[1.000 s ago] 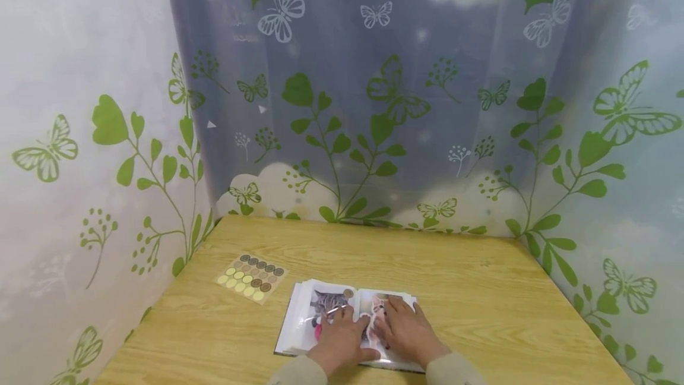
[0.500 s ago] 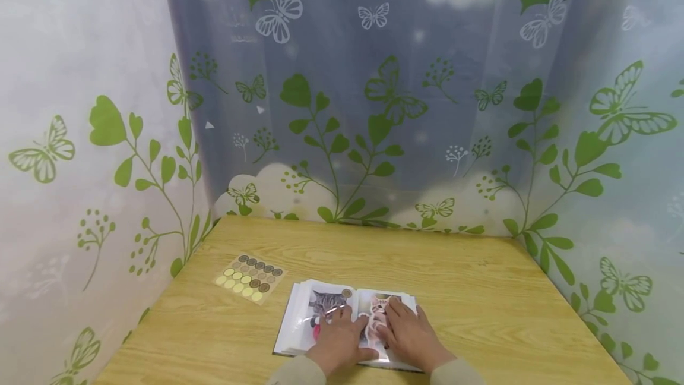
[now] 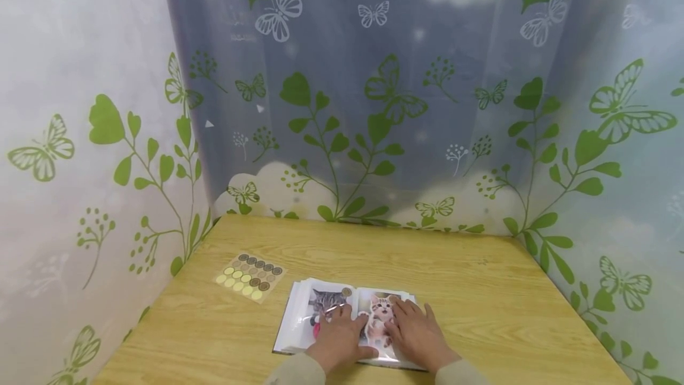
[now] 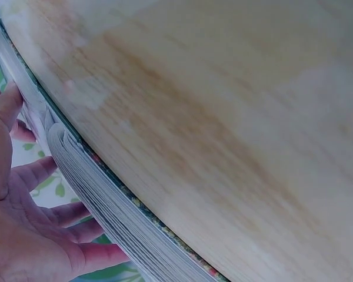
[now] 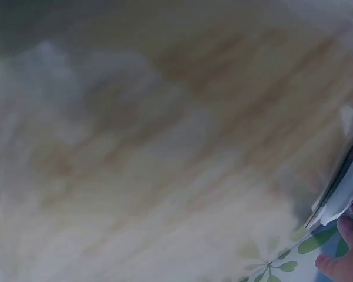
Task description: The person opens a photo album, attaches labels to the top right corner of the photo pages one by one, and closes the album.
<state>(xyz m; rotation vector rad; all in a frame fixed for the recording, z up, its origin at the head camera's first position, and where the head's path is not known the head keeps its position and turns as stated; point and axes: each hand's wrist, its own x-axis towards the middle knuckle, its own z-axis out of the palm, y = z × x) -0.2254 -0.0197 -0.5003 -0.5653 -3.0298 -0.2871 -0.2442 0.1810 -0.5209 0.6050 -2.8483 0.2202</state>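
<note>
A photo album (image 3: pixel 293 322) lies open on the table, with a grey tabby cat picture (image 3: pixel 327 300) on its left page and a light kitten picture (image 3: pixel 382 311) on its right. A round brown sticker (image 3: pixel 347 292) sits at the left picture's top corner. My left hand (image 3: pixel 338 337) rests across the left page, its fingers spread and thumb reaching over the fold. In the left wrist view, those fingertips lie against the thick page stack (image 4: pixel 112 202). My right hand (image 3: pixel 421 336) lies flat on the right page's outer side, fingertips beside a small brown round spot (image 3: pixel 394 299) near the kitten's ear.
A sheet of round stickers (image 3: pixel 251 278), some yellow and some brown, lies left of the album. The wooden table (image 3: pixel 481 302) reaches back to a patterned curtain (image 3: pixel 342 153) with leaves and butterflies, which also closes off both sides.
My right hand has slid a little to the right across its page, uncovering more of the kitten and the brown spot. My left hand stays in place on the album.
</note>
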